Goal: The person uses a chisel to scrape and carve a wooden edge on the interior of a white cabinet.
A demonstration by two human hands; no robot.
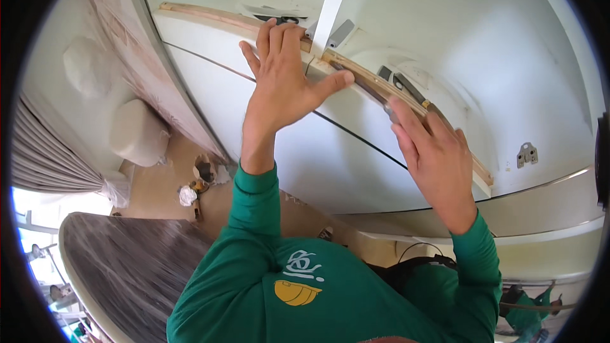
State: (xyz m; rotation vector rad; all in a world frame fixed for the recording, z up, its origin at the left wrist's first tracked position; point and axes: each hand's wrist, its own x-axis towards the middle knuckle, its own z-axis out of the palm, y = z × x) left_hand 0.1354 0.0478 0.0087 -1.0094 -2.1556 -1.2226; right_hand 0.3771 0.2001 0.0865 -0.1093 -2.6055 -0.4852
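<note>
My left hand [279,79] lies spread over a white cabinet edge, its fingertips at a bare wooden strip [222,18] and its thumb stretched to the right. My right hand [440,155] is closed at the right part of that edge, fingers bent over the wood. A small grey piece [389,112] shows at its fingertips, and a dark narrow band [359,79] runs along the wood from there toward my left thumb. Whatever the right fingers grip is mostly hidden. Beyond them, a black tool with a yellowish part [412,87] lies inside the cabinet.
A white divider [332,9] rises between two cabinet bays. Another dark tool [279,19] lies behind my left fingers. Metal hinge plates [527,155] sit on the cabinet walls. At lower left stand a plastic-covered dark surface [127,273] and, on the floor, a yellow-and-black power tool [198,190].
</note>
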